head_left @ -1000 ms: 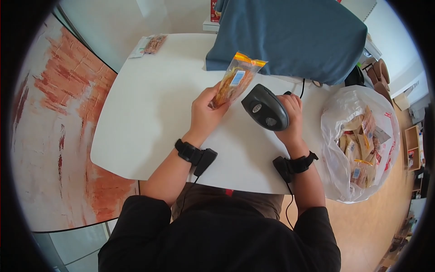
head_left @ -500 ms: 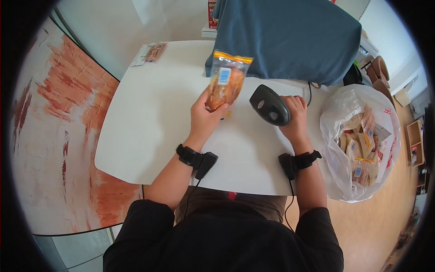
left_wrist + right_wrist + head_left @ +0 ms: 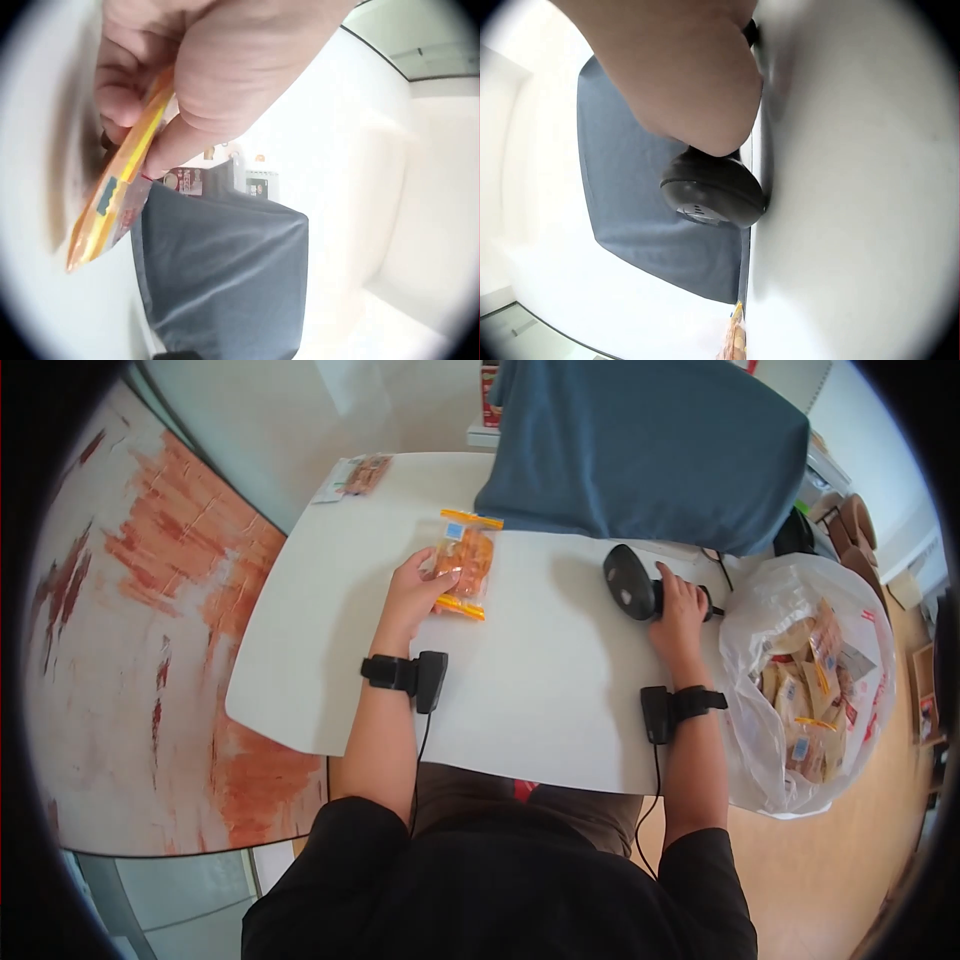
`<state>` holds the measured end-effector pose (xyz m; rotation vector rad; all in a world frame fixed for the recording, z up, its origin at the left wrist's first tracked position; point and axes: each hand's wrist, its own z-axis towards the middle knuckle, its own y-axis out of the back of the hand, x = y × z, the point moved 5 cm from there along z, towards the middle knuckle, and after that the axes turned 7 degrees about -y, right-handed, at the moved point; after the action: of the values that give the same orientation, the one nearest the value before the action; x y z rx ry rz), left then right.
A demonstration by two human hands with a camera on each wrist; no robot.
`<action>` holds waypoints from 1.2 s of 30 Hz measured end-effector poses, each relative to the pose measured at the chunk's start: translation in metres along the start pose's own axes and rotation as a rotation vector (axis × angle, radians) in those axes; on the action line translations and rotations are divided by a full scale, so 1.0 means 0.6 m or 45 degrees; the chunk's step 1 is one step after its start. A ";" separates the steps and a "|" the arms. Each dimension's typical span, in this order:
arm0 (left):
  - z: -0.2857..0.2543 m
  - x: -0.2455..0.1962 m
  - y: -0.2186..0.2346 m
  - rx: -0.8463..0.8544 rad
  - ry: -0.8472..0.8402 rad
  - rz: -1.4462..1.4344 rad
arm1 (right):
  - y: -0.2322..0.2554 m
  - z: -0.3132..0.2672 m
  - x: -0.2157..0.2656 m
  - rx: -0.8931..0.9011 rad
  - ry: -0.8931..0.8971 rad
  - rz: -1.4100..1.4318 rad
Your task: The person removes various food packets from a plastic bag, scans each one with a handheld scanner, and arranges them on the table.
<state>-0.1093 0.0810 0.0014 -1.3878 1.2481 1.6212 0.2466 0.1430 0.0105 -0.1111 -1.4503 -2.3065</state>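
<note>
In the head view, my left hand (image 3: 415, 595) grips a clear snack packet (image 3: 466, 565) with orange-yellow ends, a blue-and-white label and orange-brown food inside. The thumb lies across its front; the left wrist view shows the packet's end seam (image 3: 120, 199) edge-on, close over the table. My right hand (image 3: 680, 622) holds a black handheld barcode scanner (image 3: 630, 585) by its handle, fingers over the top. The scanner's rounded head points left and sits right at the tabletop in the right wrist view, while the palm side of the hand is hidden.
Left of the cloth-covered bulk (image 3: 650, 450), a small packet (image 3: 367, 475) lies at the back of the white table (image 3: 540, 670). On the right stands a white plastic bag (image 3: 745, 630) with several packets inside. A cable (image 3: 722, 568) runs behind the scanner.
My left hand has moved left and lower with the packet, which has turned more upright in view. My right hand has shifted right with the scanner, whose head has come down toward the table.
</note>
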 end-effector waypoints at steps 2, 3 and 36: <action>0.002 0.004 0.026 -0.146 -0.233 0.404 | -0.002 0.000 0.001 -0.003 0.008 -0.004; -0.001 0.003 0.035 -0.237 -0.464 0.716 | -0.003 0.000 0.000 0.002 0.012 -0.016; 0.309 0.016 0.115 0.299 -0.199 1.793 | -0.002 0.011 0.011 -0.041 -0.065 0.043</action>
<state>-0.2381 0.2315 0.0057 -0.0392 2.4336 2.1748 0.2390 0.1471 0.0142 -0.2037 -1.4249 -2.3166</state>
